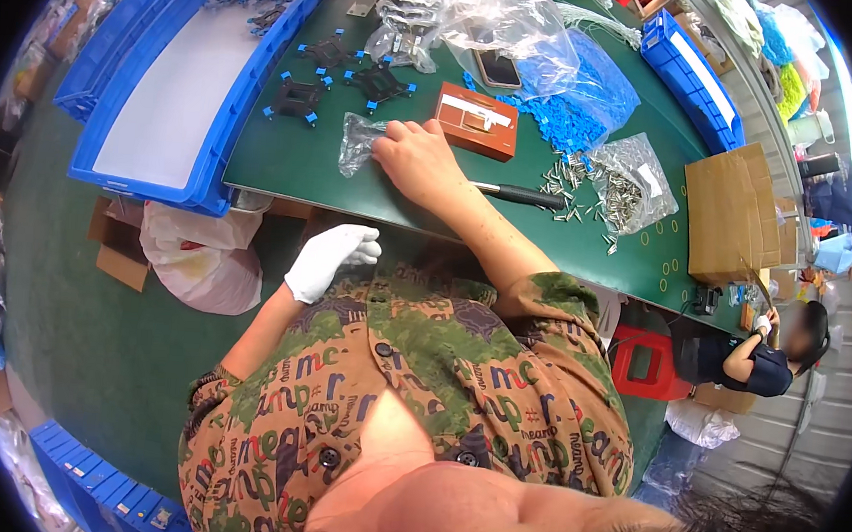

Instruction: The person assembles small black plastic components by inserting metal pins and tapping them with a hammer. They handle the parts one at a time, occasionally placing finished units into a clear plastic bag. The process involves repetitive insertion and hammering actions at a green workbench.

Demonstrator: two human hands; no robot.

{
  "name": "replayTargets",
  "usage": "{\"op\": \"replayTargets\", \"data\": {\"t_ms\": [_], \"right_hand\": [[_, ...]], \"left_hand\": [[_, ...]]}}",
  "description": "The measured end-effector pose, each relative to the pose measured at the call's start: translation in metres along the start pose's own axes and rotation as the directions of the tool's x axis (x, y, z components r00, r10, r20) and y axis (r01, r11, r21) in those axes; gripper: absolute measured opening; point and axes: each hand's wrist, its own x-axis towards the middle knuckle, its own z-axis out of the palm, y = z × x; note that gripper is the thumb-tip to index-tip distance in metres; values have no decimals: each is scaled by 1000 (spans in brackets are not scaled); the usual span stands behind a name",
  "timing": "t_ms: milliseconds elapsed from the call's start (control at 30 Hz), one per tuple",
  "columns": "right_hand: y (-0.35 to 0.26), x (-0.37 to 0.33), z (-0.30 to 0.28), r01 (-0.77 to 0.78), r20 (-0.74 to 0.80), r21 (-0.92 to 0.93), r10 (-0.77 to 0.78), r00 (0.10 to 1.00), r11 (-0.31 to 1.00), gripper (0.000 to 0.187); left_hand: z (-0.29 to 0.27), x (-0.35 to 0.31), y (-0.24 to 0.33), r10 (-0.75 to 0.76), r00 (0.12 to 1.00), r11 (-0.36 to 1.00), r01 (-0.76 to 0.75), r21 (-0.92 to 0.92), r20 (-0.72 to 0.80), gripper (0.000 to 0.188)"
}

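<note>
My right hand [418,162] is bare and reaches over the green table, its fingers curled down on the edge of a small crumpled clear plastic bag [357,143]. The fingertips' undersides are hidden. My left hand [333,259], in a white glove, hangs in front of the table edge with loosely bent fingers and nothing visible in it. Just beyond my right hand lies a reddish-brown block [499,145] with a white strip and thin brass-coloured pieces on top. A black-handled tool [530,196] with a metal shaft lies by my right forearm, which hides its far end.
Black brackets with blue tips [379,83] lie at the back left, beside a blue bin [212,152]. Further right are a phone [499,69], blue plastic parts [564,127], metal pins [575,183], a bag of pins [628,196] and a cardboard box [736,218]. Another person [765,359] sits far right.
</note>
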Motion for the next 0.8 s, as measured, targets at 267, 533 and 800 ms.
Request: {"op": "replayTargets", "data": {"t_ms": [267, 533, 800], "right_hand": [[-22, -40, -38, 277, 18, 172, -284, 959, 945, 10], [-48, -88, -59, 391, 5, 288, -410, 912, 874, 22], [-45, -106, -61, -130, -23, 648, 190, 982, 750, 24]], "left_hand": [[-12, 6, -11, -171, 965, 715, 261, -648, 201, 72], [-9, 19, -37, -52, 996, 886, 83, -456, 79, 37], [23, -3, 28, 105, 993, 871, -116, -477, -51, 38]]}}
